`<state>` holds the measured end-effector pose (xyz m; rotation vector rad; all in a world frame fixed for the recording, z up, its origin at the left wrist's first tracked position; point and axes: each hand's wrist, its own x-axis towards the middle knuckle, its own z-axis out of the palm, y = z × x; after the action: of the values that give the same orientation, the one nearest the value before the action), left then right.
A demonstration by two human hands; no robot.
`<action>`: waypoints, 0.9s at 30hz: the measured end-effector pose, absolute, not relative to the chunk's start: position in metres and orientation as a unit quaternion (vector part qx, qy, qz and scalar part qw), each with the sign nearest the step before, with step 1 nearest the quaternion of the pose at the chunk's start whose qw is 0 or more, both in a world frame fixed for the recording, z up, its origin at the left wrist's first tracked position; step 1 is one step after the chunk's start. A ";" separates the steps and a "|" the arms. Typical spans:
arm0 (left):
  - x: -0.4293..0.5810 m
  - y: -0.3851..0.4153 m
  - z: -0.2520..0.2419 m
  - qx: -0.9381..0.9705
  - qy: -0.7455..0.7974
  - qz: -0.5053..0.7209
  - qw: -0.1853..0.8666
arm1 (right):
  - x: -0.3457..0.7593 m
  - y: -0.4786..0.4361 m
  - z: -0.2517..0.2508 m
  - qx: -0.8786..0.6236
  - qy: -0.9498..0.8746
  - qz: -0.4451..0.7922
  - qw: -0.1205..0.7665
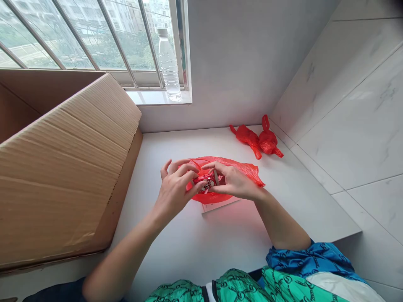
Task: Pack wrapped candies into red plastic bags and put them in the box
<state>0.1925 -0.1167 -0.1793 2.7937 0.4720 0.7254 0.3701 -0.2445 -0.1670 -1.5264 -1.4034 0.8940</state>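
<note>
Red-and-white object [204,183] half-hidden between hands [174,195] [234,182]

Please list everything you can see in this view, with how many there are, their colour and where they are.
packet: 1, red and white, between the hands
plastic bag: 1, red, spread under the hands
card: 1, white, under the bag's edge
bunched plastic bags: 2, red, at the counter's back
counter: 1, white, under everything
cardboard box: 1, brown, on the left
water bottle: 1, clear, on the windowsill
barred window: 1, grey bars, ahead
wall tiles: several, pale marbled, on the right
left hand: 1, pinching the packet
right hand: 1, pinching the packet
</note>
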 end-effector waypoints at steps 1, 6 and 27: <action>0.192 -0.116 -0.178 0.946 0.162 0.253 0.125 | 0.370 -0.244 -0.167 -0.597 -0.541 0.384 0.451; 0.191 -0.116 -0.174 0.929 0.161 0.298 0.148 | 0.368 -0.238 -0.170 -0.536 -0.450 0.438 0.564; 0.189 -0.114 -0.171 0.937 0.294 0.041 0.183 | 0.384 -0.238 -0.173 -0.749 -0.593 0.078 0.285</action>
<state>0.1889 -0.1144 -0.1714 2.6448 0.8287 0.1156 0.3836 -0.2376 -0.1726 -2.0050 -1.5856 0.2076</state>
